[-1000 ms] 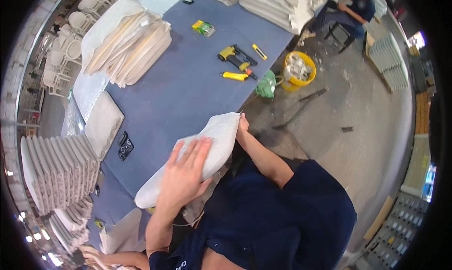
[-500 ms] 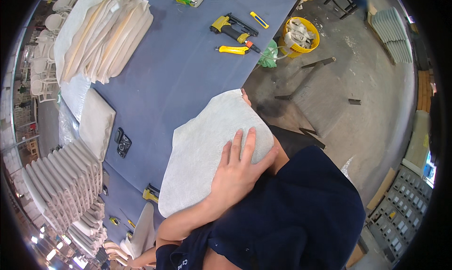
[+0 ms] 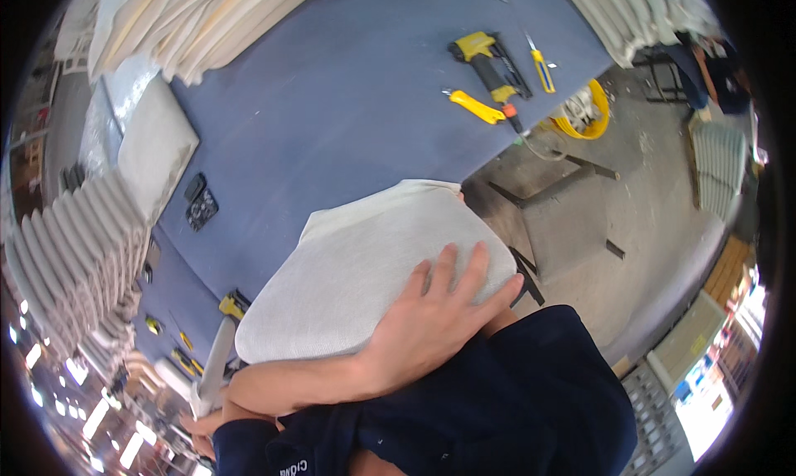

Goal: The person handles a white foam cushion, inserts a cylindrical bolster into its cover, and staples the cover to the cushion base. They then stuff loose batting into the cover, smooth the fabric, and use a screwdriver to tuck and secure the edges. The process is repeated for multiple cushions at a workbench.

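A pale grey fabric-covered seat cushion point(image 3: 356, 269) is tilted up in front of me at the table's near edge, loose fabric along its far edge. My left hand point(image 3: 435, 310) lies on its right part, palm down with the fingers spread. My right hand point(image 3: 461, 196) shows only as a bit of finger at the cushion's far right corner, gripping the edge there. The rest of that hand and most of its forearm are hidden behind the cushion.
On the blue-grey table point(image 3: 332, 103) lie a staple gun point(image 3: 489, 65), a yellow cutter point(image 3: 474, 106) and a screwdriver point(image 3: 541, 68). Cushion stacks point(image 3: 75, 244) stand left. A yellow bucket point(image 3: 599, 115) and a chair point(image 3: 568, 227) are on the floor. A co-worker's hand point(image 3: 201, 430) shows lower left.
The view has shifted, so the tools and bucket sit lower and further right. The cushion is tilted more, its far edge fabric now showing. My left hand stays spread on it.
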{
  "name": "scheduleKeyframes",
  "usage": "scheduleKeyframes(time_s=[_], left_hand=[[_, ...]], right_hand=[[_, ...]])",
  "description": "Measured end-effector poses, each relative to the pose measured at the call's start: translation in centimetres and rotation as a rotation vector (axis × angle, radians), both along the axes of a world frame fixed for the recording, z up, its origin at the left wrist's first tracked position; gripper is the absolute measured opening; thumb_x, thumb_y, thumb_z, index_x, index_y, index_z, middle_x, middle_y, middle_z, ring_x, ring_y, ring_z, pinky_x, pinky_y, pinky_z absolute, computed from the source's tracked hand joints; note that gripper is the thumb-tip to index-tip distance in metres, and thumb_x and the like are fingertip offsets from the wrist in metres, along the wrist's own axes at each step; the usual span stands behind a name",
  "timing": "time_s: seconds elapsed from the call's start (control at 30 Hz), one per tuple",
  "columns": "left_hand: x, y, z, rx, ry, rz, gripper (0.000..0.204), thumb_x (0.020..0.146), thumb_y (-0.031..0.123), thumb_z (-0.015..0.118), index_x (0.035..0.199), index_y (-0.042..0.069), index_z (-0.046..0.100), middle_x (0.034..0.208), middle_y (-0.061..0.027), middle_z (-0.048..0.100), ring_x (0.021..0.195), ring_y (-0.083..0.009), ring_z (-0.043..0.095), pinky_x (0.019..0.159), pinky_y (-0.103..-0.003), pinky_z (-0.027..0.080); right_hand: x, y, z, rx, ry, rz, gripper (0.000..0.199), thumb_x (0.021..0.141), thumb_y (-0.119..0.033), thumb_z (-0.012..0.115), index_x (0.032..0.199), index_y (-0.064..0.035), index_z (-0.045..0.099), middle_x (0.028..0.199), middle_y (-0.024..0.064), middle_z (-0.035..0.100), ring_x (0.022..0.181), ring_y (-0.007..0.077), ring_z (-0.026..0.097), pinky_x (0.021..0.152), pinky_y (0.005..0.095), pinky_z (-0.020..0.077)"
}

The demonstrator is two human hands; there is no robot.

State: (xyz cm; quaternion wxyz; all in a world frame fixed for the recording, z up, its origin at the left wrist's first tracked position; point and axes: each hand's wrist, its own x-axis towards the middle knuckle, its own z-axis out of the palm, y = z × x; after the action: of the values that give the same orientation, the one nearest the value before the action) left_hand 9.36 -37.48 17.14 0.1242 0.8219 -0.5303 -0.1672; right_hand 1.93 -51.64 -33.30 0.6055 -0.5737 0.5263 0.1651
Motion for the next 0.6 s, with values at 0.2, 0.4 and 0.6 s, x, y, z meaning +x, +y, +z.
scheduleKeyframes(time_s=[0.2,0.4,0.6], left_hand=[[-0.5,-0.3,-0.2,-0.017,-0.128,-0.003,0.060,0.098,0.028,0.063,0.157,0.029,0.051,0.148,-0.0191,0.055,0.121,-0.0368,0.067,0.089,-0.040,0.059],[1.4,0.7,-0.3,-0.023,0.133,0.070,0.083,0.090,0.041,0.079,0.162,0.019,0.044,0.145,-0.0206,0.062,0.115,-0.0383,0.072,0.090,-0.049,0.060],[-1.1,17.8,4.4,0.004,0.079,0.581,0.093,0.070,0.044,0.094,0.149,0.012,0.058,0.132,-0.0157,0.073,0.118,-0.0388,0.071,0.100,-0.047,0.056]], right_hand=[[-1.5,0.8,-0.7,-0.110,0.062,0.217,0.045,0.111,-0.043,0.055,0.123,-0.0022,0.069,0.102,0.0158,0.075,0.085,0.0262,0.072,0.077,0.0423,0.0596],[-0.7,-1.9,-0.8,-0.184,0.067,0.203,0.044,0.110,-0.043,0.056,0.122,-0.0026,0.069,0.100,0.0153,0.075,0.083,0.0257,0.072,0.075,0.0421,0.0595],[-3.2,-7.8,5.9,-0.178,-0.361,-0.271,0.034,0.108,-0.045,0.060,0.105,-0.0110,0.063,0.079,0.0027,0.066,0.065,0.0131,0.060,0.057,0.0327,0.0490]])
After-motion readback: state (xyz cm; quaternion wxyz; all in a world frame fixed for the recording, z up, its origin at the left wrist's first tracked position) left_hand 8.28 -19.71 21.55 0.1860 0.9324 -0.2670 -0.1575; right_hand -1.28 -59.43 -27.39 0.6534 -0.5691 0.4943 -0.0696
